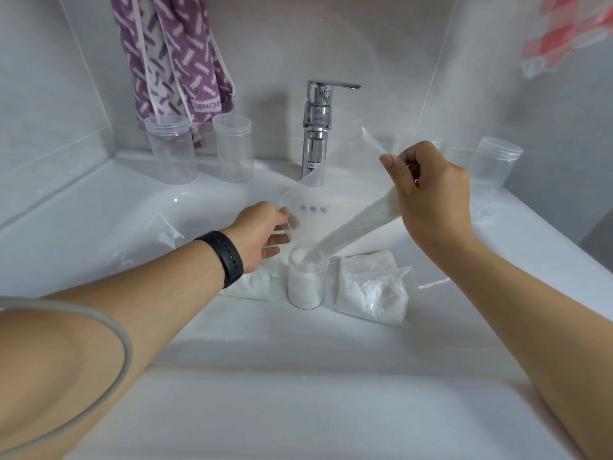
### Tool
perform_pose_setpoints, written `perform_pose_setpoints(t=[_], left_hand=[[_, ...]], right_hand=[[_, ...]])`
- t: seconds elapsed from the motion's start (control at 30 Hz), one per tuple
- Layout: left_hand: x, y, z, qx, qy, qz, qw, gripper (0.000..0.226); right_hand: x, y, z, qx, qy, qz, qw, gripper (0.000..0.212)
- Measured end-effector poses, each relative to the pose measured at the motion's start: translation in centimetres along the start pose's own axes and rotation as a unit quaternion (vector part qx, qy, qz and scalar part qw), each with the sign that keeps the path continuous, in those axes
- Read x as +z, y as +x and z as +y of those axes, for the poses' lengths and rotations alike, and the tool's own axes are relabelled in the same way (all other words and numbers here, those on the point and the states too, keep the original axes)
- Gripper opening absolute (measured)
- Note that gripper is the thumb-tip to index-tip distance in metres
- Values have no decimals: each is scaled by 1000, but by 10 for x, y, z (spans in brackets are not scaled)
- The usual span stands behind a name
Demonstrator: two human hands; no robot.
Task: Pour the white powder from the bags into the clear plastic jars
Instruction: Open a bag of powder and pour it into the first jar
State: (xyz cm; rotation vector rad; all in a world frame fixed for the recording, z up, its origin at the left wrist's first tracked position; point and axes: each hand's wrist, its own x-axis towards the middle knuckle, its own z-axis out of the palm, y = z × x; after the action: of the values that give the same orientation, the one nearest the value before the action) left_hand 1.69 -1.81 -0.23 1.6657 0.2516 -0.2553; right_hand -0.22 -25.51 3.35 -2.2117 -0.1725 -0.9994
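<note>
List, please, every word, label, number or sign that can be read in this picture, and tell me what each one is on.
No text here can be read for certain.
Purple towel: a woven band of letters near its lower hem, too blurred to read.
Tap: a small sticker low on its body, print too small to read.
Bag held over the jar: three dark round marks, no letters.
Wristband: no writing visible.

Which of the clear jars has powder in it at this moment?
Only the jar under the tilted bag, nearest the person. The two jars left of the faucet and the jar far right look empty.
</note>
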Motion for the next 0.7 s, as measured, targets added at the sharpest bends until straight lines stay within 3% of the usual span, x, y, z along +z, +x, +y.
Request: perform_pose_setpoints(t=[0.7], left_hand=[[1, -1, 1, 1, 3, -7, 1000, 32]], right_hand=[[-2, 1, -5, -2, 21, 5, 1000, 33]])
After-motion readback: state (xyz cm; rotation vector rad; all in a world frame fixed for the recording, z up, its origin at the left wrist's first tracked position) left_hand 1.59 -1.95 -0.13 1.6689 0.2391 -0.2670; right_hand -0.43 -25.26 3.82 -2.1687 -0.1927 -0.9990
